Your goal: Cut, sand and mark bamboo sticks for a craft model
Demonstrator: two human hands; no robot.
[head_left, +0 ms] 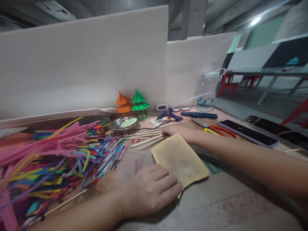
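A yellow sheet point(180, 160) with a greyish worn middle, which looks like sandpaper, lies at a slant between my hands. My left hand point(152, 189) is closed at its near left corner, knuckles up, with the fingertips hidden underneath. Beyond the sheet's far edge, my right hand point(174, 132) reaches in from the right with fingers closed at the ends of several thin wooden sticks point(146, 141). The sheet covers part of that hand, so how many sticks it grips cannot be seen.
Colourful strips and straws point(60, 154) pile up at left, beside several pens point(113, 158). Behind stand a metal bowl point(124, 124), orange point(123, 102) and green point(139, 104) small towers, a glue gun point(168, 114) and a bottle point(206, 93). Right: cutter point(199, 115), pliers point(216, 128), phone point(247, 132).
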